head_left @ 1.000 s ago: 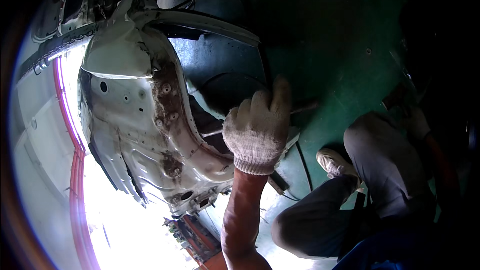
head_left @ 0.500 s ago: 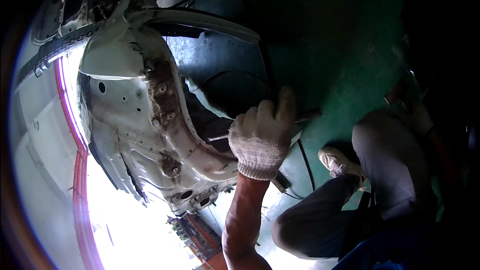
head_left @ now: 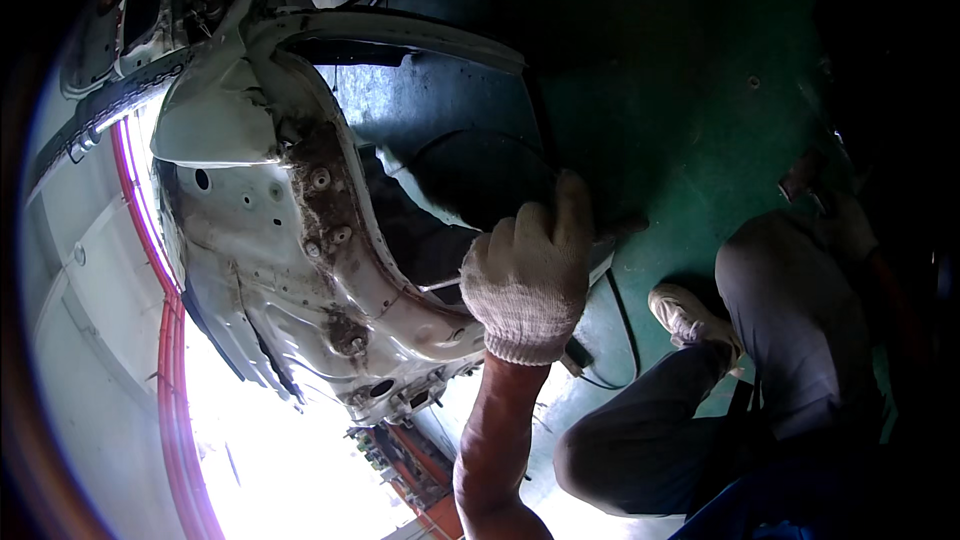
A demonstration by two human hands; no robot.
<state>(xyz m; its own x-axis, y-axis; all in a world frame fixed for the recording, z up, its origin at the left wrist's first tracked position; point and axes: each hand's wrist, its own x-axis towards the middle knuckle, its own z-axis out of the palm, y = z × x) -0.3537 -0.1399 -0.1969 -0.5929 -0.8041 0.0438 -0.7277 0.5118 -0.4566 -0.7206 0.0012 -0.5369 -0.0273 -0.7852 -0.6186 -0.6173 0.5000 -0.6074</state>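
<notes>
My left hand (head_left: pixel 527 280), in a knitted light glove, is closed around a chisel-like metal bar (head_left: pixel 442 283). The bar's thin end points left to the inner edge of a dented white car body panel (head_left: pixel 290 240), and its thick dark end sticks out right of my fist. Whether the tip touches the metal I cannot tell. Rust and dirt streak the panel around its studs and holes. In the dim right side my gloved right hand (head_left: pixel 848 228) is closed on what looks like a hammer (head_left: pixel 800 175); its handle is mostly lost in shadow.
My bent knees (head_left: pixel 770 280) and a shoe (head_left: pixel 690 315) are close on the right, over the green floor (head_left: pixel 690 180). A dark cable (head_left: pixel 632 340) curves below my left hand. A metal beam with a chain (head_left: pixel 120 100) crosses at upper left. Red pipes (head_left: pixel 170 370) run along the wall.
The view has shifted slightly. Both hands keep their grips, with the bar at nearly the same spot by the panel's edge and the hammer still off to the right.
</notes>
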